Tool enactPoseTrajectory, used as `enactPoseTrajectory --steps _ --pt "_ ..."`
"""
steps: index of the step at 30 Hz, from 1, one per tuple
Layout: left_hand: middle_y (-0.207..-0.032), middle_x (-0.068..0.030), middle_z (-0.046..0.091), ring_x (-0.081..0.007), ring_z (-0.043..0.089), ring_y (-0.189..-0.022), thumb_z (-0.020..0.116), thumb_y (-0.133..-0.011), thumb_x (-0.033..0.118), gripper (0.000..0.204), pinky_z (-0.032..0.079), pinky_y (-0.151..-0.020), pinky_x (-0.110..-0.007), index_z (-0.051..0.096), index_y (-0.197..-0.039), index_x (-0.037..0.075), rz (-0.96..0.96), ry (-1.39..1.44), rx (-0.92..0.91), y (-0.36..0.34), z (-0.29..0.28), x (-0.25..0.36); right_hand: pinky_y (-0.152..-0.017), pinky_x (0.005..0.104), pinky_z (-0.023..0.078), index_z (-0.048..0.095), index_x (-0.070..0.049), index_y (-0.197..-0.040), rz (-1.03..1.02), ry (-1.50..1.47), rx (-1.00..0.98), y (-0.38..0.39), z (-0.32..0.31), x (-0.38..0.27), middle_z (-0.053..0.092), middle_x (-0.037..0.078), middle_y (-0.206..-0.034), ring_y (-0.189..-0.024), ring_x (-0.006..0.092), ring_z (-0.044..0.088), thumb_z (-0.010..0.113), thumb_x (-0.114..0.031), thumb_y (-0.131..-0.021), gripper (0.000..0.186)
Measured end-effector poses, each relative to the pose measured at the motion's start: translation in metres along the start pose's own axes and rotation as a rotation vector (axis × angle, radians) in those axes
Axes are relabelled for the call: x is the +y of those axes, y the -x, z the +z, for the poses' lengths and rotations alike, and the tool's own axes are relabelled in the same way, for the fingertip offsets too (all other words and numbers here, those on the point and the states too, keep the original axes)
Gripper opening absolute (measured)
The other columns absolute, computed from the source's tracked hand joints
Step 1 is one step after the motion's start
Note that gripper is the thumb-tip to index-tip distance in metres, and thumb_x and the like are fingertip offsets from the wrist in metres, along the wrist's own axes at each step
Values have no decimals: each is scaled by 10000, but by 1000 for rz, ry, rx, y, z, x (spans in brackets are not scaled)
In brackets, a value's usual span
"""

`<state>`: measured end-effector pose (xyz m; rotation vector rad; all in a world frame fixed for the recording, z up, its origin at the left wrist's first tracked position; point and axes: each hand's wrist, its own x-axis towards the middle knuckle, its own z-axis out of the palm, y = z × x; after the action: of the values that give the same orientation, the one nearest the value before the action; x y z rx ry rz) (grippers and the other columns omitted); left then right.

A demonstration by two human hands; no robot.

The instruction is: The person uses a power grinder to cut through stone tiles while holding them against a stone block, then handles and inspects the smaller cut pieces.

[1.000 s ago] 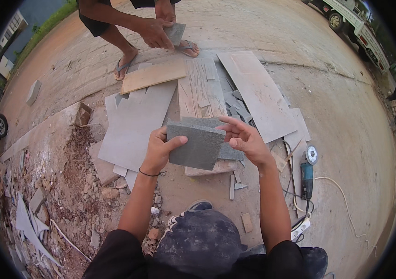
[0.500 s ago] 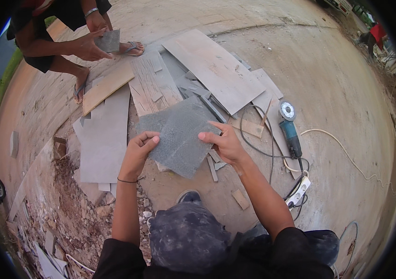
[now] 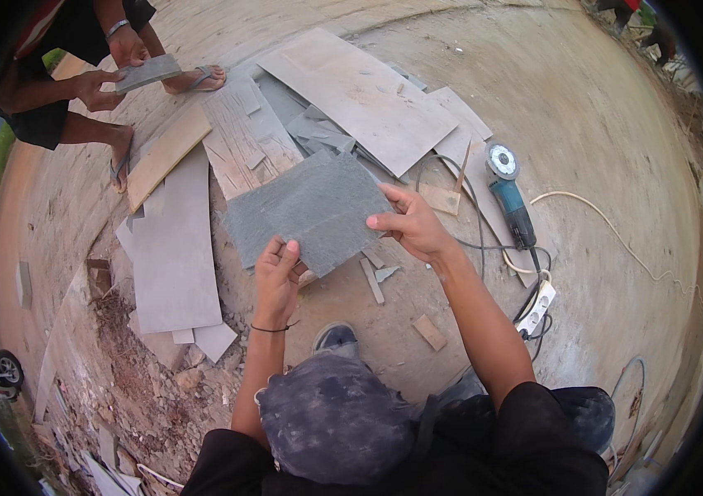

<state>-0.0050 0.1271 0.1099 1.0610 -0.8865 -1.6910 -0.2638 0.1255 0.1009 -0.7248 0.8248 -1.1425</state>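
Observation:
Between my two hands is a rough dark grey stone tile [image 3: 310, 211], held tilted above the ground in front of my knees. My left hand [image 3: 280, 273] pinches its near edge, thumb on top and fingers partly hidden below. On the tile's right edge my right hand [image 3: 412, 223] is closed, its thumb on the upper face. Whether a second piece lies under this tile I cannot tell. Just beyond it are a wood-grained tile [image 3: 244, 132] and a large pale tile slab [image 3: 360, 91] lying on broken grey pieces.
An angle grinder [image 3: 510, 194] lies at right, its cable running to a white power strip [image 3: 536, 307]. Light grey tiles [image 3: 174, 248] and a yellowish tile [image 3: 168, 155] lie at left beside rubble [image 3: 153, 372]. At upper left a co-worker holds a small grey tile [image 3: 148, 73].
The tile in my hands has turned and tilted, showing its broad face more sideways. My left hand has moved right and down to its near edge. The co-worker has tipped their tile flatter.

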Motion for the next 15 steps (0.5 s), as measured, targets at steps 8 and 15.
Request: enactPoseTrajectory --steps 8,15 --pt "-878 9 610 -63 587 -807 641 -1008 210 199 526 -766 -265 568 -1068 35 45 -116 -14 -7 1 -1 -871 242 504 503 68 -1396 -43 -44 -20 2 -1 0 658 55 -1193 -1001 93 620 706 17 -858 578" --pt "-1001 -37 651 -121 639 -923 615 -1018 209 216 555 -834 -338 554 -1122 31 -5 -97 -71 -8 -8 -4 -889 258 501 535 63 -1368 -51 2 -11 -2 -7 7 661 64 -1186 -1025 105 617 734 -38 -868 548"
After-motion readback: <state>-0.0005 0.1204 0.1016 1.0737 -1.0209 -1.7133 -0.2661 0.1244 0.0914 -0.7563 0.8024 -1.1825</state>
